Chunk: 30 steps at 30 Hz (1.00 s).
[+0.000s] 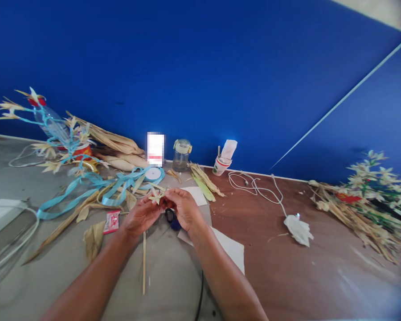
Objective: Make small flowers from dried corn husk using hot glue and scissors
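My left hand (141, 216) and my right hand (183, 206) meet above the table's middle, both pinched on a small pale corn-husk flower (156, 195) held between their fingertips. A thin wooden stick (143, 263) runs down from below my left hand toward me; whether it joins the flower is hidden by the fingers. Under my right hand lie dark scissors (171, 218) and sheets of white paper (232, 249).
Light-blue ribbon (96, 187) and dried husk strips (73, 218) spread at left, with a ribbon spool (153, 174), glass jar (181, 155), paper cup (221, 164), red packet (111, 221), white cable (254, 183), crumpled tissue (299, 229). Husk flower bunches stand at far left (53, 133) and right (370, 196).
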Available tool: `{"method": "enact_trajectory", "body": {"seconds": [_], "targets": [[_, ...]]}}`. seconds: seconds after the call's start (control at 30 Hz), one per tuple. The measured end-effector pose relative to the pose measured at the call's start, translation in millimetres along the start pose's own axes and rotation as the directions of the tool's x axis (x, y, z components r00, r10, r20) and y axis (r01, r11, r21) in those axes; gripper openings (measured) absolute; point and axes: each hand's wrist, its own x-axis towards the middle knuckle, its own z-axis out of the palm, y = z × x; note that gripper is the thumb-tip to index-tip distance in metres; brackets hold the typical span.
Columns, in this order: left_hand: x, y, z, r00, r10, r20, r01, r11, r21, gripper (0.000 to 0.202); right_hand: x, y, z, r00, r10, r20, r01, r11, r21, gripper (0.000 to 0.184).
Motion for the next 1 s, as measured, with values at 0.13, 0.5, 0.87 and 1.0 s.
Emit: {"method": "enact_trajectory", "body": {"seconds": [0.13, 0.5, 0.87, 1.0], "targets": [[0.0, -1.2, -2.5, 1.0, -0.009, 0.02, 0.009, 1.0, 0.016, 0.013, 2.3, 1.2, -2.5, 1.0, 0.013, -0.018, -0.012, 0.999, 0.036, 0.01], [0.2, 1.7, -6.1, 0.999, 0.022, -0.044, -0.024, 0.999, -0.025, 0.011, 2.7, 8.1, 1.3, 0.999, -0.015, -0.044, 0.018, 0.998, 0.056, 0.009], [0.4, 3.7, -1.2, 0.996, 0.022, -0.084, -0.023, 1.0, -0.014, 0.008, 1.1, 8.4, 2.9, 0.998, -0.065, -0.018, 0.066, 0.995, 0.075, 0.012], [1.4, 4.6, -1.3, 0.994, -0.016, -0.107, 0.012, 0.999, -0.034, 0.008, 2.7, 7.6, 3.0, 0.993, -0.102, -0.063, 0.109, 0.987, 0.117, 0.024]]}}
